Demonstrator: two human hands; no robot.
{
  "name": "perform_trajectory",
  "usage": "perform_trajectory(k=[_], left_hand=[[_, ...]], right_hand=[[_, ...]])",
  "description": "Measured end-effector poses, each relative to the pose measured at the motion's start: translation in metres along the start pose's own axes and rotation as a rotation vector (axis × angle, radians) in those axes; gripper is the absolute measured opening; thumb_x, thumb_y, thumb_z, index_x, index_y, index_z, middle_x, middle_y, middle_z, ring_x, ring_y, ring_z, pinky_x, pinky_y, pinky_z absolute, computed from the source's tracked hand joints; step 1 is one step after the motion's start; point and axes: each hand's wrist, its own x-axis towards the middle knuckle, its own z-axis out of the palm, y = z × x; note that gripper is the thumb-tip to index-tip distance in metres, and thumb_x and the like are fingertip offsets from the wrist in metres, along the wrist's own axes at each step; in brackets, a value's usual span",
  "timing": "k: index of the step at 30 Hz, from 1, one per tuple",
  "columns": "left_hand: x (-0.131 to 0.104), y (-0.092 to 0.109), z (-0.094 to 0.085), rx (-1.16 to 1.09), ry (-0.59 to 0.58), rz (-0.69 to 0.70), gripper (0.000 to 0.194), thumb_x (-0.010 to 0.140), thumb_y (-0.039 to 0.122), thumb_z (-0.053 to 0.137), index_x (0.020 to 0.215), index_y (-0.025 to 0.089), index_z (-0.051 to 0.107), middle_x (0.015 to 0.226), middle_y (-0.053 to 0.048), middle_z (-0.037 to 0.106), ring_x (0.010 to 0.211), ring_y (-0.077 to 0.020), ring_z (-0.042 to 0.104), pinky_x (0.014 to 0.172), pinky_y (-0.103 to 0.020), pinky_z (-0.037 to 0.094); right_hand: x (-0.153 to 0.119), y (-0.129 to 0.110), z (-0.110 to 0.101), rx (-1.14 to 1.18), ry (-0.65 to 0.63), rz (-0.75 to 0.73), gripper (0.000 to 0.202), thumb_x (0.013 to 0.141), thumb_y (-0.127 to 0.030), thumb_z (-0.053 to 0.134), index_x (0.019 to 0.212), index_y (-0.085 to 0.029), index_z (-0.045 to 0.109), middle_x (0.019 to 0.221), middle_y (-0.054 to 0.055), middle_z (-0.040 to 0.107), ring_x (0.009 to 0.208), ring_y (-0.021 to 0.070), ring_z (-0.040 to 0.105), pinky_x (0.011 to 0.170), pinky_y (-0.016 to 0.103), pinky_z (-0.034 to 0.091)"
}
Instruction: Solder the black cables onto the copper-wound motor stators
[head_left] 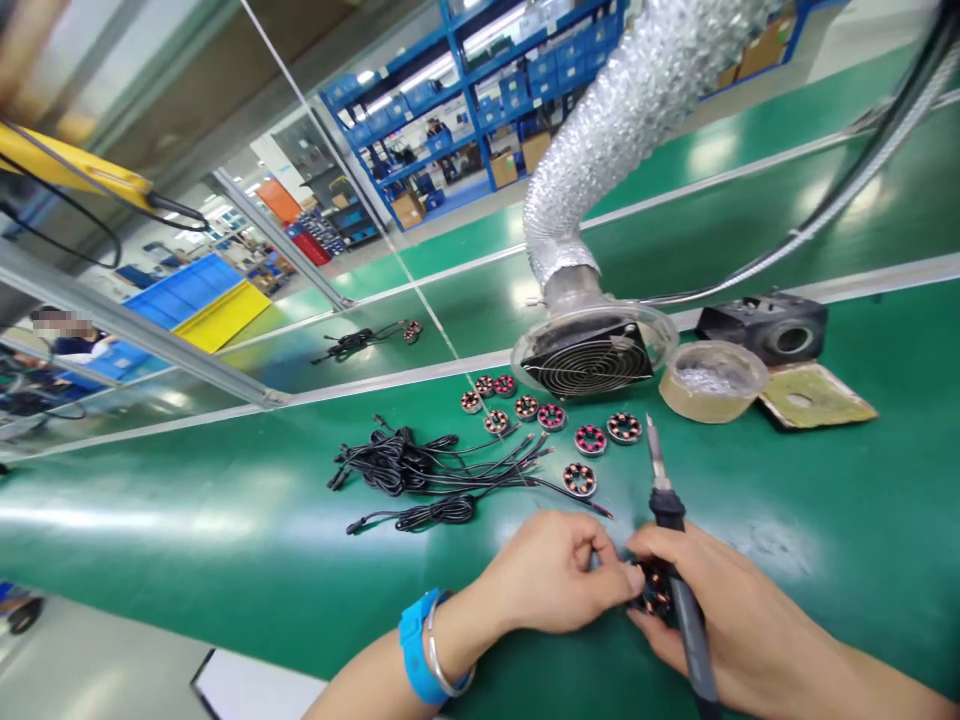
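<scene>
My right hand (pixel 731 610) holds a soldering iron (pixel 686 610) whose metal tip points up and away; its thumb and fingers are also around a small round motor coil (pixel 655 590). From the left, my left hand (pixel 562 575), with a blue band and a bangle on the wrist, touches the coil's edge with its fingers pinched together. Whatever is between those fingertips is too small to name. Beyond my hands lie several ring-shaped coils (pixel 580 479) with copper or red windings. Left of these sits a bundle of black cables (pixel 397 462) with bare ends toward the coils.
A fume fan (pixel 589 362) on a silver duct (pixel 592 150) stands behind the coils. At its right are a round tub (pixel 712 382), a black iron holder (pixel 765 328) and a yellow sponge (pixel 814 395). Across the metal rail lie another cable and coils. A person is at far left.
</scene>
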Motion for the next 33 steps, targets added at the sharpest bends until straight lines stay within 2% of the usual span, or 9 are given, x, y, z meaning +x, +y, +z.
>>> perform_trajectory(k=[6, 9, 11, 13, 16, 21, 27, 30, 33], left_hand=[[-0.004, -0.002, -0.017, -0.158, -0.002, 0.015, 0.025, 0.083, 0.039, 0.057, 0.074, 0.017, 0.056, 0.052, 0.007, 0.037, 0.046, -0.0073, 0.028, 0.044, -0.021, 0.022], [-0.009, -0.002, -0.039, 0.163, 0.236, 0.112, 0.023, 0.087, 0.038, 0.057, 0.086, 0.017, 0.065, 0.052, 0.007, 0.037, 0.048, -0.009, 0.032, 0.049, -0.023, 0.025], [-0.01, -0.002, -0.05, 0.459, 0.385, 0.162, 0.022, 0.087, 0.036, 0.06, 0.099, 0.02, 0.068, 0.056, 0.005, 0.048, 0.053, -0.0119, 0.042, 0.055, -0.024, 0.03], [-0.01, -0.003, -0.057, 0.65, 0.417, 0.174, 0.019, 0.087, 0.033, 0.06, 0.1, 0.023, 0.07, 0.068, 0.001, 0.063, 0.063, -0.0159, 0.054, 0.061, -0.025, 0.034], [-0.014, -0.002, -0.061, 0.665, 0.356, 0.197, 0.015, 0.088, 0.027, 0.059, 0.082, 0.022, 0.071, 0.073, -0.001, 0.068, 0.067, -0.0161, 0.058, 0.062, -0.024, 0.035], [-0.029, 0.009, -0.058, 0.453, 0.255, 0.212, 0.017, 0.085, 0.027, 0.065, 0.07, 0.018, 0.068, 0.05, 0.006, 0.046, 0.049, -0.0091, 0.04, 0.054, -0.023, 0.027], [-0.026, 0.013, -0.037, 0.38, 0.17, 0.191, 0.024, 0.084, 0.027, 0.063, 0.063, 0.016, 0.059, 0.049, 0.008, 0.034, 0.048, -0.0076, 0.03, 0.051, -0.023, 0.02], [-0.021, 0.009, -0.031, 0.324, 0.066, 0.191, 0.021, 0.083, 0.027, 0.064, 0.066, 0.016, 0.061, 0.048, 0.008, 0.034, 0.048, -0.0077, 0.029, 0.049, -0.023, 0.02], [-0.017, 0.005, -0.032, 0.226, -0.037, 0.18, 0.01, 0.076, 0.021, 0.068, 0.085, 0.017, 0.07, 0.048, 0.01, 0.032, 0.046, -0.0078, 0.028, 0.047, -0.022, 0.021]], right_hand=[[0.0, 0.003, -0.005, -0.017, 0.044, -0.01, 0.036, 0.082, -0.018, 0.055, 0.118, -0.019, 0.047, 0.081, 0.003, 0.06, 0.065, 0.0165, 0.062, 0.057, 0.027, 0.055], [-0.002, 0.012, -0.009, -0.035, 0.09, 0.028, 0.039, 0.081, -0.023, 0.059, 0.118, -0.02, 0.048, 0.083, 0.005, 0.061, 0.064, 0.0184, 0.062, 0.056, 0.031, 0.056], [-0.003, 0.02, -0.012, -0.042, 0.123, 0.044, 0.041, 0.08, -0.026, 0.061, 0.119, -0.021, 0.048, 0.085, 0.006, 0.061, 0.064, 0.0207, 0.063, 0.055, 0.034, 0.057], [-0.004, 0.028, -0.014, -0.054, 0.136, 0.064, 0.042, 0.079, -0.027, 0.062, 0.119, -0.022, 0.049, 0.086, 0.007, 0.061, 0.066, 0.0231, 0.063, 0.056, 0.037, 0.057], [-0.003, 0.035, -0.018, -0.085, 0.117, 0.105, 0.042, 0.079, -0.029, 0.063, 0.119, -0.023, 0.05, 0.088, 0.008, 0.061, 0.068, 0.0248, 0.063, 0.058, 0.04, 0.057], [0.008, 0.013, -0.023, -0.007, 0.175, 0.059, 0.046, 0.082, -0.029, 0.067, 0.124, -0.022, 0.047, 0.111, 0.01, 0.065, 0.095, 0.0258, 0.067, 0.079, 0.039, 0.06], [0.024, -0.015, -0.024, 0.248, 0.194, 0.105, 0.02, 0.092, -0.014, 0.055, 0.108, -0.026, 0.05, 0.088, 0.0, 0.068, 0.074, 0.0128, 0.069, 0.065, 0.022, 0.056], [0.025, -0.016, -0.028, 0.275, 0.227, 0.116, 0.021, 0.09, -0.013, 0.058, 0.106, -0.026, 0.051, 0.088, 0.0, 0.068, 0.075, 0.013, 0.069, 0.066, 0.022, 0.056], [0.024, -0.015, -0.032, 0.275, 0.234, 0.078, 0.023, 0.088, -0.011, 0.058, 0.105, -0.025, 0.052, 0.086, -0.001, 0.068, 0.072, 0.0117, 0.068, 0.066, 0.021, 0.055]])
